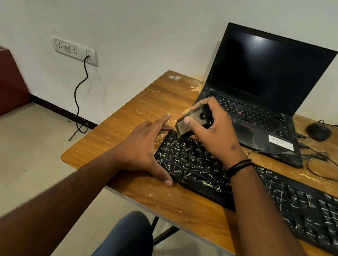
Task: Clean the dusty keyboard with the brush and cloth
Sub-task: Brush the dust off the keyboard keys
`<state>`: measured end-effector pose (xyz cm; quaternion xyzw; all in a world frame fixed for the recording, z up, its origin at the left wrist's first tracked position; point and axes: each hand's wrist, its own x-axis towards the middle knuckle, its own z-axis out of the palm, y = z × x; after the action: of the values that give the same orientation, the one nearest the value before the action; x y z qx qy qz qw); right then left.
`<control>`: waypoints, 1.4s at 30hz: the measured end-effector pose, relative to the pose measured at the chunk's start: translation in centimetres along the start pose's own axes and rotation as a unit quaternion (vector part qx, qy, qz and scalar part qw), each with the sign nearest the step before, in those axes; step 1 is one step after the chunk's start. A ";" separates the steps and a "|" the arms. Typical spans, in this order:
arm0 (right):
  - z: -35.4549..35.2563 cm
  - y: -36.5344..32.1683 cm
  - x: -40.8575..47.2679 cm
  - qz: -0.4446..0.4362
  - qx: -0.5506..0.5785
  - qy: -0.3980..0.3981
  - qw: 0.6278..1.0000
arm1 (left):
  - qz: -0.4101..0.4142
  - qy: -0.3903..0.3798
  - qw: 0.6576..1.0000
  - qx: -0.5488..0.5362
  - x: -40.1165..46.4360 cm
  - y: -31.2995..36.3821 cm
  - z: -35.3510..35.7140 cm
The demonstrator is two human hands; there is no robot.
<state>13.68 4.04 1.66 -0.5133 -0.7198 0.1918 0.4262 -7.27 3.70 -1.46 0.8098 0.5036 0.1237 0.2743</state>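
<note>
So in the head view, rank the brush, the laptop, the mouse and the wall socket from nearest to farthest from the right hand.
1. Brush: gripped in the right hand itself, over the keyboard's far-left corner.
2. Laptop: just behind the hand.
3. Mouse: on the table's right side, past the laptop.
4. Wall socket: on the wall, far left.

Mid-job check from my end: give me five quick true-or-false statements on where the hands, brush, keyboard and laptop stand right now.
1. The right hand grips the brush. True.
2. The left hand holds a cloth. False: it lies spread at the left end of the keyboard, holding nothing.
3. The laptop has its lid closed. False: it is open, with a dark screen.
4. The brush is at the keyboard's left end. True.
5. The mouse sits left of the keyboard. False: it is right of the laptop.
</note>
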 end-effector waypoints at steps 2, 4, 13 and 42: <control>0.2 -0.2 -0.3 -0.012 -0.023 -0.040 0.999 | 0.000 -0.001 1.000 -0.001 0.0 0.0 0.0; 0.4 -0.4 -0.3 -0.018 -0.040 -0.033 0.998 | 0.000 0.000 1.000 -0.001 0.0 0.0 0.0; -0.2 -0.9 -0.7 -0.033 -0.016 -0.065 0.997 | 0.000 0.000 1.000 -0.003 0.0 0.0 0.0; -1.2 0.3 -0.5 -0.017 -0.044 0.011 0.999 | 0.020 0.009 1.000 -0.011 -0.1 0.3 0.0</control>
<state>14.88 3.53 1.93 -0.5214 -0.7311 0.1471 0.4147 -7.11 3.51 -1.30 0.8158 0.4882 0.1418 0.2757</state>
